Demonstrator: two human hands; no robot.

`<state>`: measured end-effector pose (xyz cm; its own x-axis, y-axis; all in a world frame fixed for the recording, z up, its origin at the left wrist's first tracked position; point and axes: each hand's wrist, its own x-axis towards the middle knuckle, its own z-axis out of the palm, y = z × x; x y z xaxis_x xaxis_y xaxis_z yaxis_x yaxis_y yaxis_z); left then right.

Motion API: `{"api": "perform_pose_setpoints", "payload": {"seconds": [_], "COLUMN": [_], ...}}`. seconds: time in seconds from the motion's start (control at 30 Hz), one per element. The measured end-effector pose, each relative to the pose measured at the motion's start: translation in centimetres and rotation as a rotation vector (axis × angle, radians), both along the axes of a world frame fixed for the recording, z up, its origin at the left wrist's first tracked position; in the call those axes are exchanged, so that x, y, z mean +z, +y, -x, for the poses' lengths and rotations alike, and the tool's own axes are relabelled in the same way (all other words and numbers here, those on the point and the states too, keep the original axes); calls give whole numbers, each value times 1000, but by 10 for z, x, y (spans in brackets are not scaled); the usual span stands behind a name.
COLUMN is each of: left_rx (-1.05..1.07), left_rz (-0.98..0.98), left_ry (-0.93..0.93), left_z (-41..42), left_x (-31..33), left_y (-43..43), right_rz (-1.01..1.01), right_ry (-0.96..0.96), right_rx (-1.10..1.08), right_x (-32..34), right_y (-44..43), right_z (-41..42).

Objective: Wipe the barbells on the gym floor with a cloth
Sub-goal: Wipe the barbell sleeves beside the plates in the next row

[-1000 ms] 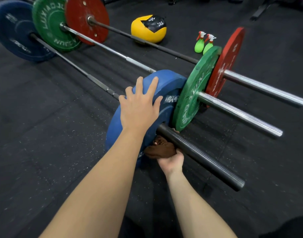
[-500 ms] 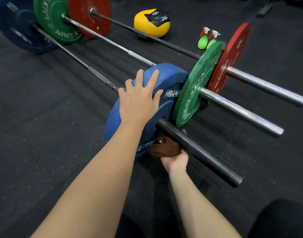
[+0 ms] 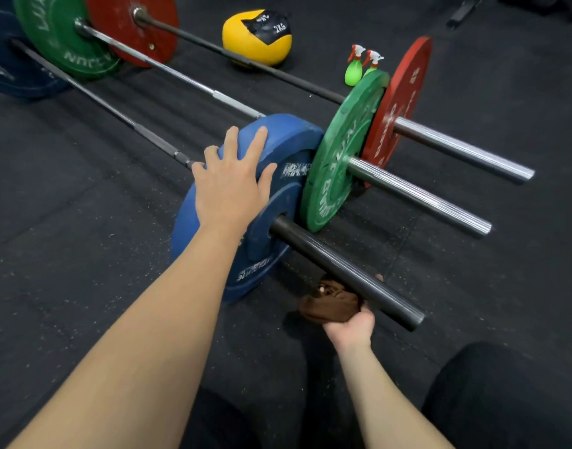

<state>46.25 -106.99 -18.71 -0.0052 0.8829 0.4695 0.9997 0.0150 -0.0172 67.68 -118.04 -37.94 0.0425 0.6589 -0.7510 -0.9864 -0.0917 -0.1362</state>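
Right hand [image 3: 349, 325]: grips brown cloth [image 3: 333, 303] under near barbell sleeve [image 3: 343, 273], close to its end; cloth may slip off. Left hand [image 3: 232, 186]: flat, fingers spread, on blue plate [image 3: 278, 202]; if eased, barbell may roll toward green plate [image 3: 339, 157].

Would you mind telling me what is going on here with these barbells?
A person is wiping the nearest barbell on the gym floor. The left hand rests flat on the blue plate, while the right hand grips a brown cloth against the underside of the dark sleeve, near its end. The barbells with the green plate and the red plate lie just beyond.
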Motion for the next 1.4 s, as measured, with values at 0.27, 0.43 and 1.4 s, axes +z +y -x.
{"api": "perform_pose_setpoints", "payload": {"seconds": [0.27,0.43,1.4], "left_rx": [7,6,-24], "left_rz": [-4,2,-7], "left_ry": [5,15,-8], "left_z": [1,0,-2], "left_x": [0,1,2], "left_y": [2,0,-6], "right_rz": [-120,-75,50], "right_ry": [93,140,-425], "right_rx": [96,44,-367], "right_x": [14,21,48], "right_y": [41,36,-56], "right_z": [55,52,-137]}}
